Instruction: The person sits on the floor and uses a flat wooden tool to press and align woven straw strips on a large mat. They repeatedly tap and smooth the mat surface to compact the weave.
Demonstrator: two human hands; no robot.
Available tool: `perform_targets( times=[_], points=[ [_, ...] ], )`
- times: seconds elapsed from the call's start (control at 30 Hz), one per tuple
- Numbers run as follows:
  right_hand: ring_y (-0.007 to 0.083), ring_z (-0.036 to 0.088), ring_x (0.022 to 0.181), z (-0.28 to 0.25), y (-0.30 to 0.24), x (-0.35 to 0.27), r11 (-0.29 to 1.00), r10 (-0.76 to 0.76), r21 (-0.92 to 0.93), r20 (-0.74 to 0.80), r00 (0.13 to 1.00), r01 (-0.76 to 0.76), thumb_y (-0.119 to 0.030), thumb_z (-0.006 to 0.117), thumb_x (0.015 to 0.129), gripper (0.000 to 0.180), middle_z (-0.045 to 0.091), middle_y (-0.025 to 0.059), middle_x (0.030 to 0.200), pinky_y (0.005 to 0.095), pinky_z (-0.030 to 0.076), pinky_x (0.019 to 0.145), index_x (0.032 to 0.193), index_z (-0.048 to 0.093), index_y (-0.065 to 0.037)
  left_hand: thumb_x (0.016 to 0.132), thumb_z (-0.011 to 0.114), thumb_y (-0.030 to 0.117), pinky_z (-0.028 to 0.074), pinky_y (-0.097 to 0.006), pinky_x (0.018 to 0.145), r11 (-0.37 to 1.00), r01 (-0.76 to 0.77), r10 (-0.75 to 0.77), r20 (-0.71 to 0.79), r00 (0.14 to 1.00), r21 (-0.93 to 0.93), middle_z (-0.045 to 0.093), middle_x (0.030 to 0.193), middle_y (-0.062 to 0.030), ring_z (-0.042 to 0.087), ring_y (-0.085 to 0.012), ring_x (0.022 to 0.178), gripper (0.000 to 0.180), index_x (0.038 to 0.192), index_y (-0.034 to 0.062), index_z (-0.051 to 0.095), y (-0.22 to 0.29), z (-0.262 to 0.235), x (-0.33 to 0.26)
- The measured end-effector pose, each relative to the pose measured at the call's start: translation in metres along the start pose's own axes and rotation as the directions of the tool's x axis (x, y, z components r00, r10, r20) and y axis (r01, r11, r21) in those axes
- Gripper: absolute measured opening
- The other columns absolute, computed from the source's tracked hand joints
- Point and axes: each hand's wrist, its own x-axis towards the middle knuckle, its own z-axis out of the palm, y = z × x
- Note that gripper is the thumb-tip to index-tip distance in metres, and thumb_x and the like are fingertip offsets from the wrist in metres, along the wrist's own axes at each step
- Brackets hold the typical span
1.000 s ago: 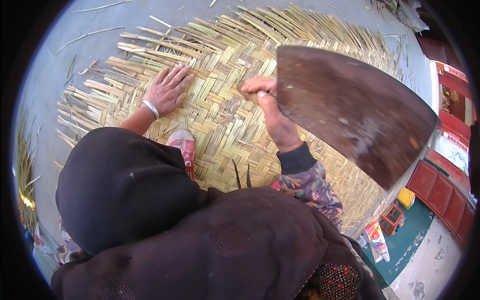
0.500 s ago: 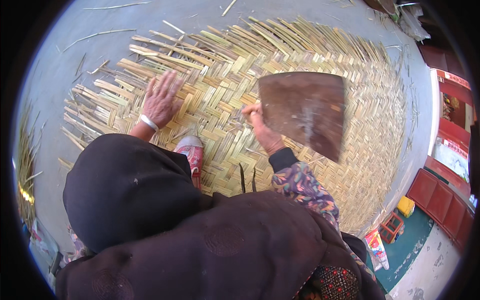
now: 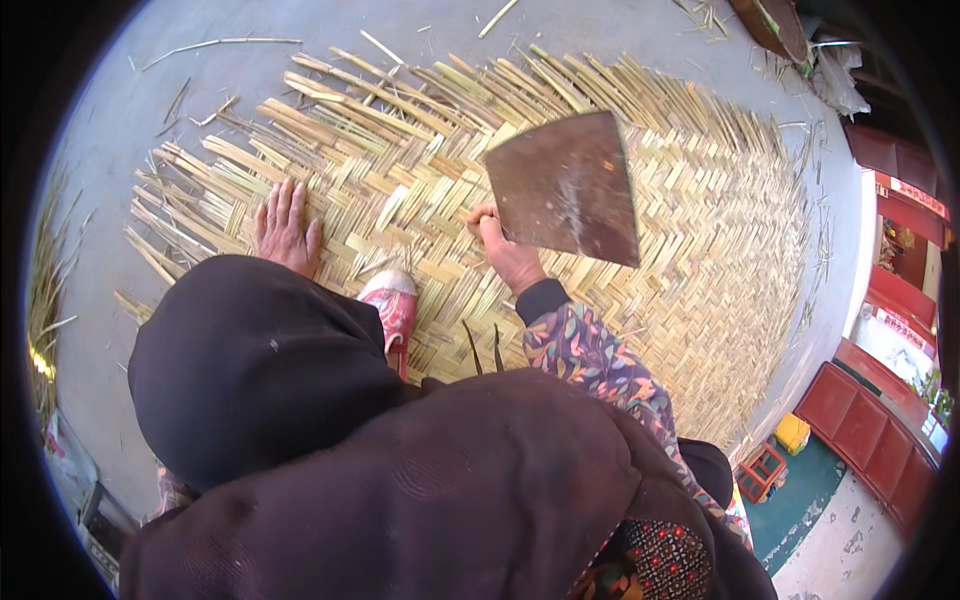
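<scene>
Mat: woven bamboo mat (image 3: pixel 690 260) of pale yellow strips lay flat on the floor, directly before the person and spreading far to the right.
Left hand: left hand (image 3: pixel 285 225) lay flat, fingers spread, pressed on the mat's loose left strips.
Right hand: right hand (image 3: pixel 500 245) was closed round the handle of a broad cleaver (image 3: pixel 570 185), its dark, stained blade raised above the mat's middle.
Shoe: pink shoe (image 3: pixel 390 305) rested on the mat's near edge, between the two hands.
Floor: grey concrete floor (image 3: pixel 130 100), smooth, carried stray bamboo slivers (image 3: pixel 215 45) beyond the mat's far left edge.
Loose ends: unwoven strips (image 3: pixel 330 100) fanned out at the mat's far left side.
Near right: small yellow container (image 3: pixel 792 432) and red crate (image 3: pixel 762 470) stood on teal flooring past the mat's edge.
Right wall: red panelled cabinets (image 3: pixel 860 420) ran along the right.
Signs: red and white signboards (image 3: pixel 910 195) stood at the far right, print too small to make out.
</scene>
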Motion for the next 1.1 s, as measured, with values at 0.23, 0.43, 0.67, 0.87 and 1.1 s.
perform_targets(
  times=[0.23,0.43,0.67,0.87,1.1],
  points=[
    [0.0168,0.060,0.092,-0.049,-0.131,0.033,0.940,-0.287,0.210,0.052,0.957,0.270,-0.005,0.044,0.095,0.016,0.063,0.0082,0.094,0.0335,0.052,0.084,0.096,0.059,-0.002,0.096,0.050,0.033,0.015,-0.045,0.119,1.000,-0.009,0.009,-0.003,1.000,-0.002,0.033,0.157,-0.0109,0.024,-0.0271,0.148,0.059,0.149,0.0108,0.037,-0.003,0.001,-0.002],
    [0.0136,0.055,0.081,-0.010,-0.078,0.011,0.976,-0.189,-0.084,0.140,0.972,0.202,-0.007,0.044,0.096,0.018,0.061,0.0042,0.088,0.0296,0.050,0.074,0.093,0.062,-0.005,0.097,0.049,0.032,0.015,-0.045,0.119,1.000,-0.004,0.003,0.022,1.000,0.008,0.032,0.157,-0.0119,0.024,-0.0277,0.148,0.058,0.149,0.0101,0.037,-0.002,0.001,0.001],
    [0.0113,0.055,0.076,-0.008,-0.007,-0.001,0.991,-0.073,-0.095,0.168,0.983,0.090,-0.013,0.051,0.097,0.017,0.062,0.0009,0.083,0.0296,0.048,0.074,0.093,0.066,-0.005,0.097,0.047,0.032,0.013,-0.045,0.120,0.998,0.048,-0.050,0.070,0.996,0.033,0.029,0.159,-0.0115,0.020,-0.0284,0.149,0.060,0.151,0.0103,0.033,0.002,0.002,0.001],
    [0.0151,0.059,0.087,-0.022,-0.034,-0.014,0.939,-0.234,-0.193,0.251,0.939,0.286,-0.023,0.060,0.099,0.019,0.066,0.0048,0.092,0.0307,0.048,0.079,0.099,0.065,-0.005,0.095,0.049,0.037,0.013,-0.048,0.119,1.000,0.003,-0.004,0.013,1.000,0.027,0.032,0.157,-0.0120,0.024,-0.0298,0.147,0.062,0.149,0.0103,0.037,-0.007,0.013,0.000],
    [0.0143,0.054,0.079,-0.034,-0.043,-0.020,0.988,0.033,-0.150,0.330,0.943,0.018,-0.030,0.058,0.099,0.026,0.058,0.0037,0.083,0.0309,0.047,0.076,0.102,0.061,-0.004,0.094,0.050,0.033,0.014,-0.048,0.119,1.000,-0.013,0.013,0.001,1.000,-0.025,0.032,0.156,-0.0150,0.024,-0.0317,0.147,0.062,0.148,0.0077,0.036,0.001,-0.004,0.001]
  ],
)
